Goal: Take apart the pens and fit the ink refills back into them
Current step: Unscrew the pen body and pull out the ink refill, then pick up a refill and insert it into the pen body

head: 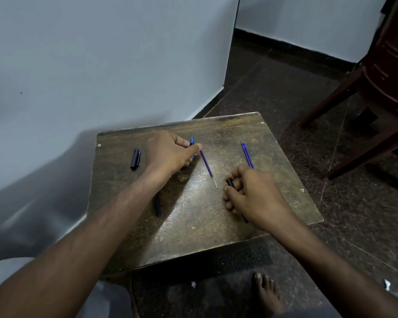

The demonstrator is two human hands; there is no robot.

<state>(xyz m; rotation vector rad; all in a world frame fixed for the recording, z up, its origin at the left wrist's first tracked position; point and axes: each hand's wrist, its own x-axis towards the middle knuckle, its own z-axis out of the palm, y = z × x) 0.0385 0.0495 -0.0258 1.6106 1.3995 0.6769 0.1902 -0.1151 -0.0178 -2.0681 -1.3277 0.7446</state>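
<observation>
Much of the dark pen barrel at 8 o'clock on the small wooden table is hidden under the left forearm. The left hand is curled closed over a blue pen piece at 12 o'clock; what lies beneath its palm cannot be made out. The right hand is clamped on a black pen barrel, mostly covered by fingers. One ink refill lies between the hands; another refill runs under the right hand. A black cap sits at 10 o'clock.

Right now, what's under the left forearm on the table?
A dark pen barrel lies on the table, its lower end showing below the forearm. Its upper part is covered by the wrist, so its full length can't be seen.
</observation>
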